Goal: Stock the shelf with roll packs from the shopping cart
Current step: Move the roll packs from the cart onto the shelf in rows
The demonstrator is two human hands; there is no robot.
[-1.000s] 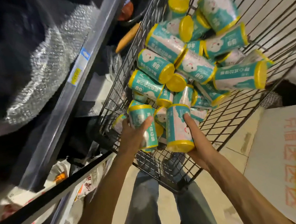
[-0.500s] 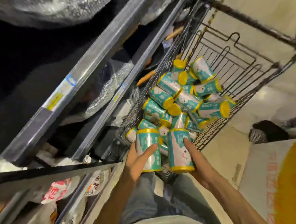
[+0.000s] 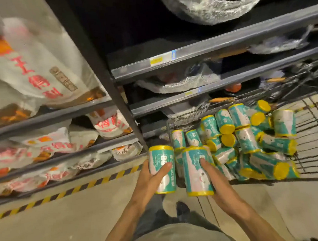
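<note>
Both hands carry one roll pack each, upright and side by side above the floor, just in front of the shopping cart (image 3: 309,134). Curled around a teal pack with yellow ends (image 3: 162,170), the left hand (image 3: 151,181) grips it from the left; the right hand (image 3: 215,180) wraps around a second pack (image 3: 196,171) from the right. More packs lie heaped in the cart (image 3: 249,138). Dark shelves (image 3: 196,51) stand to the left of the cart, holding bubble-wrapped goods (image 3: 218,5) and white printed bags (image 3: 30,72).
</note>
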